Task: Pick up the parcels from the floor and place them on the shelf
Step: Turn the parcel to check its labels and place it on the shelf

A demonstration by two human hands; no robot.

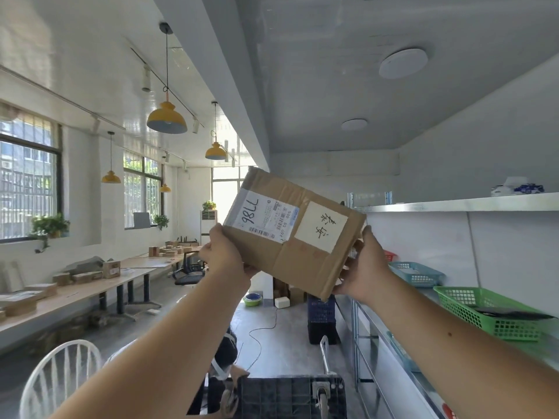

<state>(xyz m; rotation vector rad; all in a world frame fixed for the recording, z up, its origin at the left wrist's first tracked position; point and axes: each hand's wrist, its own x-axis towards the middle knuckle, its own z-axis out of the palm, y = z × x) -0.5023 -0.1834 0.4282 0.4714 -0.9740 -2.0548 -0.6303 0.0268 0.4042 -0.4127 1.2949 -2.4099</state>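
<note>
Parcel point(298, 237): a flat cardboard box I hold up at arm's length, tilted, labels facing me, beside the shelf's point(472, 204) top board and below its level.
Left hand point(222, 255): my fingers pinch the box's lower left corner.
Right hand point(367, 267): my fingers clamp its right edge.
Shelf below: green basket point(465, 306), blue basket point(416, 272).

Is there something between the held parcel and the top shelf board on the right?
Nothing visible blocks it. The parcel, held by the left hand and right hand, is beside the top shelf, whose near part looks bare.
</note>
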